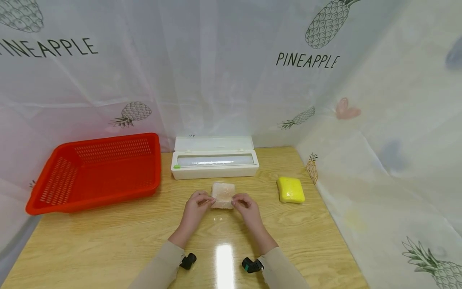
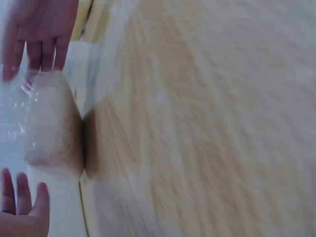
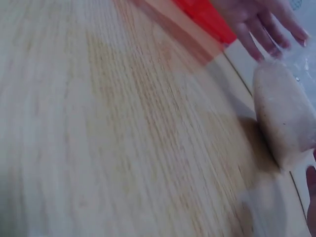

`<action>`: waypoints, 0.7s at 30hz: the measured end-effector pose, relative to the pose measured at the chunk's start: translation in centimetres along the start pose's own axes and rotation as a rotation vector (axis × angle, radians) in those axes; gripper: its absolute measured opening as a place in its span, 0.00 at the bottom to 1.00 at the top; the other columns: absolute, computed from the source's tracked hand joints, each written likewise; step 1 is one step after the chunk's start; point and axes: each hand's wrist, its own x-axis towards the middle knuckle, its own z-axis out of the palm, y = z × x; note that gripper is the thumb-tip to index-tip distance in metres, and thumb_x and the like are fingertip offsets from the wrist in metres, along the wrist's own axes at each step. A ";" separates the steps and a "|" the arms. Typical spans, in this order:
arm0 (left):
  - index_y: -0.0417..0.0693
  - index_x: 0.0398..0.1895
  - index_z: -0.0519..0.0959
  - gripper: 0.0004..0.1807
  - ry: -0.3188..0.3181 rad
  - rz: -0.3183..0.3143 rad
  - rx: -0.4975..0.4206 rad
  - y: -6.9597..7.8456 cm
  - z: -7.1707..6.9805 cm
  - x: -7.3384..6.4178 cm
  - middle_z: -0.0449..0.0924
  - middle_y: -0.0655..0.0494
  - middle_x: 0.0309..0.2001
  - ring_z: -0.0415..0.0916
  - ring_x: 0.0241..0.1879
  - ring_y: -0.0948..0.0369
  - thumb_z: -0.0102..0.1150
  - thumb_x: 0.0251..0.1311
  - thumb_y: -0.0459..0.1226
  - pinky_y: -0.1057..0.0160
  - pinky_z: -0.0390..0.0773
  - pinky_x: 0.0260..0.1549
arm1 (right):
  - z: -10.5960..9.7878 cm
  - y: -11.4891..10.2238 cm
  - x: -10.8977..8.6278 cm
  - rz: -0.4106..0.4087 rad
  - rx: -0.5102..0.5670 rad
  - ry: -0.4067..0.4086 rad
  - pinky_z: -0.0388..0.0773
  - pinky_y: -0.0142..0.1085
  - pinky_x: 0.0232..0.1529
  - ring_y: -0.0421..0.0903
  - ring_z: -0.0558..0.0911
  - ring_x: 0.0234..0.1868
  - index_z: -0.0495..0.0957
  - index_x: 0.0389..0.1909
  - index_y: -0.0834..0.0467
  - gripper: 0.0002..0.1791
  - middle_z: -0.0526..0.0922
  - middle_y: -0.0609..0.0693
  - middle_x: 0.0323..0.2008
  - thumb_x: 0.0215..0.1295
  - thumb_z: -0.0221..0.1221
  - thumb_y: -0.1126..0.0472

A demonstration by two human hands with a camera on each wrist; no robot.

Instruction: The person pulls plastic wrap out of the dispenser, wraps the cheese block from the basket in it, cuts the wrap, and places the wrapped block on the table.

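A pale, off-white block (image 1: 222, 192) with clear plastic film over it sits on the wooden table in front of me. My left hand (image 1: 196, 206) pinches the film between thumb and forefinger at the block's near left corner. On the opposite corner, my right hand (image 1: 249, 208) pinches the film in the same way. Both wrist views show the loose film (image 2: 11, 111) rising from the block's upper side. In the right wrist view the block (image 3: 284, 111) rests on its underside on the table, with the left hand (image 3: 259, 22) beyond it.
Behind the block stands a white cling film dispenser (image 1: 214, 172), lid raised, with a roll inside and a green slider. A red plastic basket (image 1: 115, 174) is at the left. To the right lies a yellow block (image 1: 290, 190) with a shiny surface. A pineapple-print curtain (image 1: 216, 80) hangs behind the table.
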 end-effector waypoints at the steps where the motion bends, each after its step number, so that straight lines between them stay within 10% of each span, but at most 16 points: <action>1: 0.44 0.32 0.86 0.04 0.004 -0.003 -0.017 -0.1 0.1 0.3 0.77 0.50 0.45 0.74 0.48 0.54 0.68 0.57 0.36 0.62 0.79 0.48 | 0.2 0.0 0.2 -0.001 0.006 0.003 0.75 0.32 0.51 0.53 0.78 0.52 0.77 0.35 0.69 0.06 0.79 0.66 0.47 0.65 0.61 0.68; 10: 0.42 0.40 0.82 0.09 0.019 -0.114 -0.123 -0.3 1.3 2.5 0.80 0.50 0.49 0.75 0.55 0.51 0.62 0.64 0.39 0.58 0.79 0.46 | 2.2 1.5 2.1 0.033 0.035 0.174 0.74 0.32 0.52 0.53 0.79 0.51 0.74 0.41 0.71 0.09 0.82 0.62 0.45 0.70 0.57 0.66; 21: 0.37 0.40 0.82 0.10 0.093 -0.204 -0.090 -1.0 2.1 3.8 0.81 0.49 0.40 0.76 0.40 0.56 0.62 0.65 0.37 0.66 0.77 0.35 | 3.1 4.2 3.3 0.141 0.037 0.358 0.75 0.33 0.39 0.45 0.77 0.39 0.79 0.37 0.65 0.09 0.81 0.53 0.37 0.65 0.63 0.61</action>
